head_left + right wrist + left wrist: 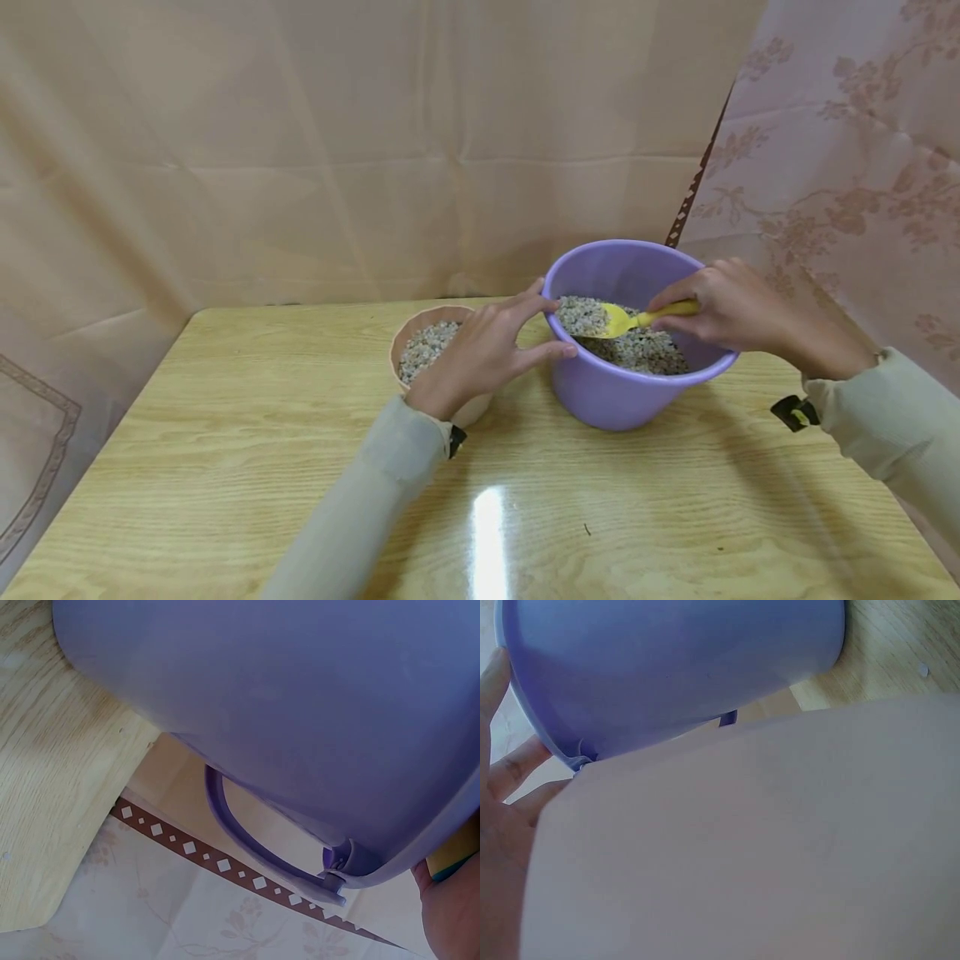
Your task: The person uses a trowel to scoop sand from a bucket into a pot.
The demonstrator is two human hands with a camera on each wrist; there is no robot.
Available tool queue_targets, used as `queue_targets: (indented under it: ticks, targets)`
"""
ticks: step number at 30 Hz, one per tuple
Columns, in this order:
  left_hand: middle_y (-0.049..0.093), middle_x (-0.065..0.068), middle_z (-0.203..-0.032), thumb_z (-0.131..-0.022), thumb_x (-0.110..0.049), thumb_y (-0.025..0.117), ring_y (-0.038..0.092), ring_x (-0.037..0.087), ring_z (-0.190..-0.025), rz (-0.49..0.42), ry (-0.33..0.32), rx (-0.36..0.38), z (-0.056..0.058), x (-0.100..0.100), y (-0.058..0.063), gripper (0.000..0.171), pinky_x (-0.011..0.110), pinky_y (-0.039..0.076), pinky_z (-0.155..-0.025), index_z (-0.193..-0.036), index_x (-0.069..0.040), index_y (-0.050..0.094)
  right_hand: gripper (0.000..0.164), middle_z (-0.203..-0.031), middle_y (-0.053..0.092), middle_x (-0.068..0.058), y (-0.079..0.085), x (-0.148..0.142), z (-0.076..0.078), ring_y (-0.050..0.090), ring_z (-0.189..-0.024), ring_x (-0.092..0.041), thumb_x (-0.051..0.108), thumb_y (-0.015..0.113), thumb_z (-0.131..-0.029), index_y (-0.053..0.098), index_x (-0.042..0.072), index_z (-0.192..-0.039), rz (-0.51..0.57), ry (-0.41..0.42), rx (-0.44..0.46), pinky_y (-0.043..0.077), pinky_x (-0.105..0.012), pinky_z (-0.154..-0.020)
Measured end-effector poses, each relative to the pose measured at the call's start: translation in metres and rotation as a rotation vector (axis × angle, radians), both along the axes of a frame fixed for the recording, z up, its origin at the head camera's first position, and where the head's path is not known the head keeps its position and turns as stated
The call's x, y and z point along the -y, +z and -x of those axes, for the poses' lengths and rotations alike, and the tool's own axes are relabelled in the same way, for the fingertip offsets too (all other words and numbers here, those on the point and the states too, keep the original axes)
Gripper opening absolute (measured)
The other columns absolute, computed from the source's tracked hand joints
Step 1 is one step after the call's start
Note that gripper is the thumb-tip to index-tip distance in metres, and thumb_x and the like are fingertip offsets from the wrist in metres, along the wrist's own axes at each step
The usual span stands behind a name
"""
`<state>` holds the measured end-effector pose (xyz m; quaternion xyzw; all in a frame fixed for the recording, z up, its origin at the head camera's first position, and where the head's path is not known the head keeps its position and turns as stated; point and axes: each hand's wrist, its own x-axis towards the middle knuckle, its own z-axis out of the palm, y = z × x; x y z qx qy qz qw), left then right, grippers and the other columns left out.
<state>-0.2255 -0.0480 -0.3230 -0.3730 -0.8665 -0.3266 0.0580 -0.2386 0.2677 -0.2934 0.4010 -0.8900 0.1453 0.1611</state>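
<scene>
In the head view, a purple bucket (615, 396) partly filled with pale, speckled grit (648, 354) stands on the table. My right hand (731, 308) grips the handle of a yellow hand trowel (618, 321) inside it, and grit lies on and around the blade. My left hand (487, 350) touches the bucket's near-left rim, its thumb and fingers spread and fairly straight. Under that hand is a peach-coloured pot (397, 343) that also holds grit; the hand and wrist hide part of it. The pot's pale wall (742, 847) fills much of the left wrist view.
The wood-grain table (225, 467) runs out to the left and toward me. A beige curtain (337, 167) hangs behind it, with a flowered cloth (862, 183) at the right. The bucket's curved purple handle (247, 840) hangs down on its far side.
</scene>
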Motion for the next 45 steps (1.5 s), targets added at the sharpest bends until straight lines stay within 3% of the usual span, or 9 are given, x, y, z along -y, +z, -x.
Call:
queue_targets:
  ticks: [8,23,35,38,45]
  targets:
    - [0.036,0.012,-0.156,-0.09,-0.054,0.068,0.052,0.025,-0.131,-0.005,-0.006,-0.01,0.001,-0.001,0.0,0.049,0.04,0.044,-0.105,-0.122,-0.016,0.066,0.023,-0.073,0.074,0.008,-0.001,-0.002,-0.002,0.043,-0.045,0.01,0.014,0.09,-0.067,0.081,0.018,-0.088,0.008,-0.029,-0.004,0.034,-0.016,-0.042]
    - [0.034,0.011,-0.157,-0.09,-0.055,0.067,0.054,0.026,-0.129,0.01,0.005,-0.01,0.0,0.0,0.001,0.053,0.039,0.045,-0.104,-0.127,-0.017,0.064,0.022,-0.071,0.074,0.005,-0.002,-0.006,-0.004,0.041,-0.045,0.009,0.011,0.09,-0.066,0.081,0.014,-0.086,0.062,-0.02,-0.045,0.031,-0.015,-0.04]
    - [0.036,0.012,-0.156,-0.09,-0.053,0.068,0.064,0.026,-0.117,0.016,0.007,-0.033,0.001,0.001,0.001,0.052,0.038,0.049,-0.098,-0.127,-0.017,0.065,0.025,-0.067,0.071,0.01,0.005,-0.008,-0.011,0.033,-0.042,0.011,0.009,0.089,-0.067,0.081,0.016,-0.09,0.071,-0.041,-0.047,0.028,-0.015,-0.038]
    - [0.036,0.012,-0.156,-0.09,-0.054,0.068,0.06,0.025,-0.123,0.014,0.003,-0.035,0.001,0.001,0.001,0.053,0.039,0.047,-0.102,-0.128,-0.018,0.065,0.025,-0.071,0.073,0.008,0.007,-0.008,-0.014,0.035,-0.042,0.011,0.01,0.089,-0.069,0.081,0.015,-0.092,0.061,-0.063,-0.019,0.031,-0.015,-0.038]
    - [0.037,0.012,-0.157,-0.09,-0.055,0.067,0.055,0.024,-0.129,0.016,0.004,-0.021,-0.001,0.001,0.002,0.057,0.041,0.044,-0.105,-0.132,-0.016,0.063,0.024,-0.081,0.076,0.005,0.013,-0.009,-0.02,0.058,-0.053,0.007,0.01,0.089,-0.072,0.081,0.017,-0.094,0.056,-0.105,0.028,0.043,-0.013,-0.043]
